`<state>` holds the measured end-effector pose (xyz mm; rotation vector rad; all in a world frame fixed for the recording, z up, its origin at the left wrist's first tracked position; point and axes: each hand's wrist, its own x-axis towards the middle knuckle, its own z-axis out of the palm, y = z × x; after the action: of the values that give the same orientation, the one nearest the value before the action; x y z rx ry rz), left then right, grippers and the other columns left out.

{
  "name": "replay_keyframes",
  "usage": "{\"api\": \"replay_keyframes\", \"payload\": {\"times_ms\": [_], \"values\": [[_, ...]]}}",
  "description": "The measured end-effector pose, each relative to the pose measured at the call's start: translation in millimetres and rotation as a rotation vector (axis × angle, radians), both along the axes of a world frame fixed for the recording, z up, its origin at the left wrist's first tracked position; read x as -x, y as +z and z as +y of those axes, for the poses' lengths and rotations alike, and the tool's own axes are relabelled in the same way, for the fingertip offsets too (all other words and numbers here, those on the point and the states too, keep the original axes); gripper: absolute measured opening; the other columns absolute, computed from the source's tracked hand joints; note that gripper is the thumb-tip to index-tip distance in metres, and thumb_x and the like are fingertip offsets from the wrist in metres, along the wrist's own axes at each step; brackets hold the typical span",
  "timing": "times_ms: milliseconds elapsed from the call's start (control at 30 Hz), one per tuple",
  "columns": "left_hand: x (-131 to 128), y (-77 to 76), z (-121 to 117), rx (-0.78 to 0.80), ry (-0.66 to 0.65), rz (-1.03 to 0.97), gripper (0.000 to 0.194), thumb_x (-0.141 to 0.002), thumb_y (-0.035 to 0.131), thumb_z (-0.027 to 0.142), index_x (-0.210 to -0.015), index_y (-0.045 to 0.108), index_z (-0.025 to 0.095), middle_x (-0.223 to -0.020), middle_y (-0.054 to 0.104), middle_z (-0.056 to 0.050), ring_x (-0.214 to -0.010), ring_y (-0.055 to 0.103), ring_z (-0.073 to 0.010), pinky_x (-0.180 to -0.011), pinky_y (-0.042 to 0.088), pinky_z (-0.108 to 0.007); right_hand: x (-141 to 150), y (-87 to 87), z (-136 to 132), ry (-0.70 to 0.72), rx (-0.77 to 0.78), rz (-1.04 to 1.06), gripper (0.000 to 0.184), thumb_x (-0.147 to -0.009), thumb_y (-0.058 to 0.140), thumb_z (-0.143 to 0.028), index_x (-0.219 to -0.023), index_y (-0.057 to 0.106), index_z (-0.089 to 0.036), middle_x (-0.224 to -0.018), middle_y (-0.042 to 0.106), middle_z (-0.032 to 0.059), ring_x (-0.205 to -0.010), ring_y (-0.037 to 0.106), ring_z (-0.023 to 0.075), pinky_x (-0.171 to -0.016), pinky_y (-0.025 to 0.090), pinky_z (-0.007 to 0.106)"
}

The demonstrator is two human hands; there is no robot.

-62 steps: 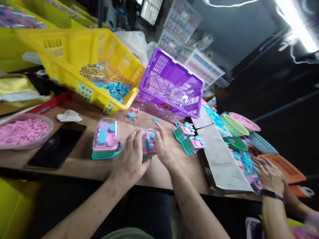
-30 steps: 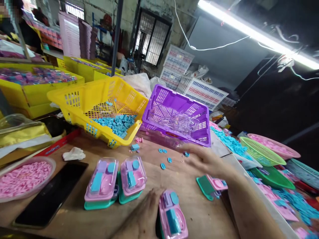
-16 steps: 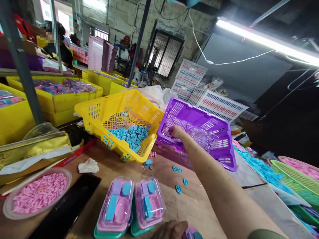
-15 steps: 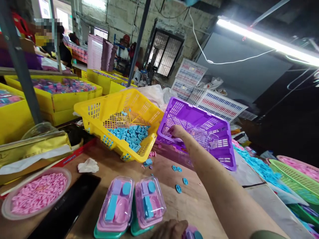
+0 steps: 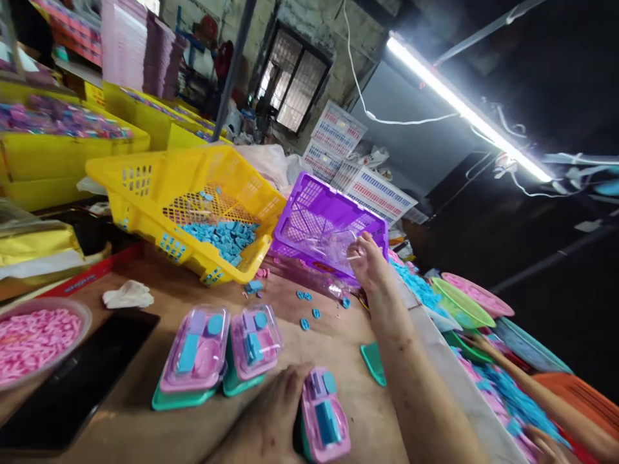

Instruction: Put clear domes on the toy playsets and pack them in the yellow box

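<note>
My left hand [image 5: 278, 409] is closed against the left side of a small pink tray [image 5: 342, 422] with purple and blue pieces in it, standing on a green base. My right hand [image 5: 368, 258] is raised at the right end of a purple basket [image 5: 382, 227], its fingers pinched on a clear plastic lid [image 5: 352, 240]. More clear plastic lies in that basket, so the edges are hard to make out. Two similar pink sets under clear covers, one left [image 5: 193, 354] and one right [image 5: 255, 345], stand left of my left hand. A green piece [image 5: 372, 362] shows beside my right forearm.
A yellow basket [image 5: 145, 222] with blue pieces stands behind. Small blue oval pieces [image 5: 304, 324] lie on the table [image 5: 285, 351]. On the left are a bowl of pink pieces [image 5: 36, 338] and a black phone-like slab [image 5: 80, 380]. Another person's arm [image 5: 541, 390] reaches in at right.
My right hand has moved right from the purple basket's left part and come up with the clear lid. My view has swung right, showing more of my left hand and the tray.
</note>
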<state>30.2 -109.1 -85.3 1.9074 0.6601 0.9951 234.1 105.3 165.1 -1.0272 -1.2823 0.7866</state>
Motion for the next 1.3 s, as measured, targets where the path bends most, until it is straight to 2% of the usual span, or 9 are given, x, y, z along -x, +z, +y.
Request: {"api": "replay_keyframes", "payload": {"times_ms": [200, 333, 467, 533, 600, 733, 933, 1100, 1300], "values": [[16, 37.2, -7, -0.019, 0.031, 0.049, 0.126, -0.069, 0.106, 0.038, -0.169, 0.031, 0.025, -0.167, 0.053, -0.021, -0.157, 0.053, -0.0456, -0.135, 0.042, -0.067, -13, -66.8, -177, 0.167, 0.307, 0.223, 0.041, -0.09, 0.08, -0.04, -0.129, 0.075, -0.029, -0.11, 0.072, 0.0057, -0.068, 0.057, 0.0117, -0.05, 0.054, 0.019], [17, 38.7, -4, -0.07, 0.029, 0.035, 0.125, -0.069, 0.106, 0.039, -0.167, 0.03, 0.025, -0.164, 0.055, -0.02, -0.154, 0.057, -0.0431, -0.132, 0.046, -0.062, 4, -86.5, -235, 0.14, 0.446, 0.312, 0.053, -0.09, 0.091, -0.047, -0.14, 0.076, -0.034, -0.123, 0.073, 0.0044, -0.065, 0.051, 0.0076, -0.056, 0.055, 0.02], [16, 41.3, -7, -0.028, 0.065, 0.069, 0.133, -0.066, 0.107, 0.04, -0.169, 0.024, 0.025, -0.166, 0.053, -0.022, -0.155, 0.056, -0.0448, -0.13, 0.047, -0.061, 0, -85.6, -250, 0.084, 0.411, -0.194, 0.046, -0.099, 0.083, -0.053, -0.142, 0.077, -0.037, -0.152, 0.068, 0.0043, -0.098, 0.069, 0.0182, -0.084, 0.064, 0.032], [15, 44.6, -9, 0.031, 0.088, 0.083, 0.129, -0.064, 0.107, 0.039, -0.164, 0.028, 0.023, -0.159, 0.059, -0.021, -0.148, 0.062, -0.0444, -0.124, 0.053, -0.059, -5, -90.5, -252, 0.095, 0.363, -0.403, 0.05, -0.103, 0.077, -0.061, -0.145, 0.072, -0.036, -0.159, 0.064, 0.0061, -0.133, 0.066, 0.0287, -0.107, 0.061, 0.043], [14, 47.6, -10, 0.063, 0.096, 0.071, 0.119, -0.061, 0.107, 0.036, -0.155, 0.036, 0.022, -0.148, 0.066, -0.018, -0.139, 0.068, -0.0426, -0.116, 0.058, -0.056, -8, -100.3, -252, 0.107, 0.354, -0.494, 0.064, -0.097, 0.081, -0.068, -0.148, 0.065, -0.032, -0.158, 0.064, 0.0107, -0.146, 0.06, 0.0348, -0.118, 0.056, 0.053], [13, 49.3, -10, 0.043, 0.105, 0.026, 0.109, -0.061, 0.107, 0.033, -0.148, 0.041, 0.022, -0.141, 0.068, -0.015, -0.132, 0.071, -0.0403, -0.113, 0.059, -0.053, -8, -109.1, -248, 0.013, 0.214, -0.574, 0.063, -0.099, 0.077, -0.07, -0.144, 0.062, -0.027, -0.139, 0.071, 0.0138, -0.134, 0.069, 0.0361, -0.117, 0.056, 0.058], [15, 44.5, -5, 0.049, 0.066, 0.018, 0.117, -0.062, 0.108, 0.042, -0.154, 0.039, 0.023, -0.148, 0.064, -0.017, -0.139, 0.066, -0.0427, -0.118, 0.056, -0.059, 27, -69.1, -246, 0.063, -0.245, -0.94, 0.046, -0.117, 0.051, -0.048, -0.158, 0.064, -0.031, -0.147, 0.068, 0.0124, -0.137, 0.066, 0.0339, -0.118, 0.055, 0.057], [13, 39.5, -1, 0.034, 0.055, -0.051, 0.117, -0.059, 0.108, 0.041, -0.153, 0.04, 0.023, -0.151, 0.062, -0.018, -0.139, 0.065, -0.0456, -0.115, 0.057, -0.064, 47, -69.3, -246, 0.142, -0.262, -1.3, 0.046, -0.116, 0.05, -0.041, -0.157, 0.066, -0.024, -0.144, 0.066, 0.0167, -0.136, 0.065, 0.0378, -0.115, 0.054, 0.063], [12, 42.0, -2, 0.063, 0.058, -0.011, 0.112, -0.061, 0.107, 0.04, -0.15, 0.042, 0.022, -0.139, 0.066, -0.016, -0.13, 0.068, -0.0437, -0.107, 0.059, -0.06, 43, -78.7, -255, 0.09, -0.233, -1.382, 0.047, -0.113, 0.052, -0.032, -0.156, 0.064, -0.018, -0.14, 0.064, 0.0197, -0.132, 0.065, 0.039, -0.112, 0.055, 0.063]]}}
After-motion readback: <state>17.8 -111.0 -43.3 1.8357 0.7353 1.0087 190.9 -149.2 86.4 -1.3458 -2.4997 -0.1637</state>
